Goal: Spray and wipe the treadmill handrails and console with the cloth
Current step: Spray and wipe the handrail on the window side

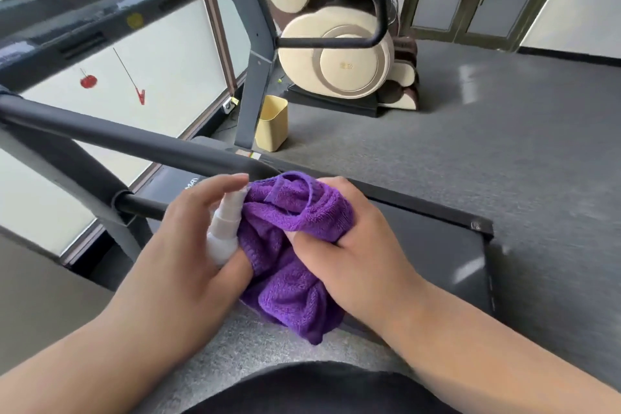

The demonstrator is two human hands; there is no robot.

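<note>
Left hand [188,245] grips the spray bottle [224,228], nozzle at the purple cloth [295,212] bunched in the right hand [353,245] beside the handrail [134,141], so early days, wiping apparently not begun.

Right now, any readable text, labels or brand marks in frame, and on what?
None reads in full.
White print on the black treadmill deck: cut off by the left hand, illegible.
Round yellow sticker on the grey console: blurred.
Gold mark on the cream massage chair: too small.
Small label at the treadmill upright foot: too small.
</note>
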